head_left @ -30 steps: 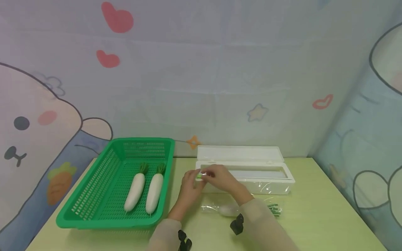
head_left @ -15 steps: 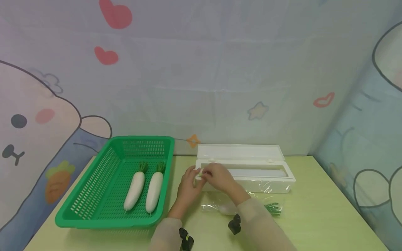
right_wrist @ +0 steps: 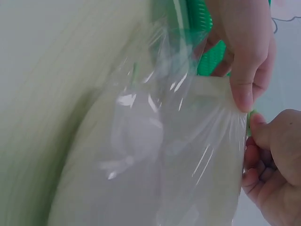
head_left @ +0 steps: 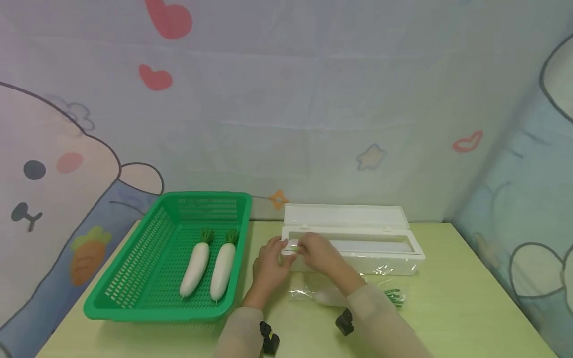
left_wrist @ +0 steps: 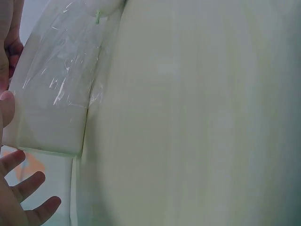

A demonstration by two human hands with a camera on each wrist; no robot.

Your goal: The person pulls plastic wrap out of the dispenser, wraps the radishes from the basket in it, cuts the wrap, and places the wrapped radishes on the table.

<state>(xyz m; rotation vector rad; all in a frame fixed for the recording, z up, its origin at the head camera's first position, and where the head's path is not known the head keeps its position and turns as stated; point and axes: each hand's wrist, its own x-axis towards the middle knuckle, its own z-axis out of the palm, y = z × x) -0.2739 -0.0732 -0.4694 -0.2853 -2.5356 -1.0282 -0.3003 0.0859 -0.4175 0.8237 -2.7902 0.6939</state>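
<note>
Film drapes the box. My right hand, curled and seemingly pinching a green tab at the rim, has just edged rightward from my left hand, whose fingers spread, thumb pressing one corner; I judge the tab's pass barely begun.

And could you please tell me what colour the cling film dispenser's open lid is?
The open lid is white, best seen in the head view.
</note>
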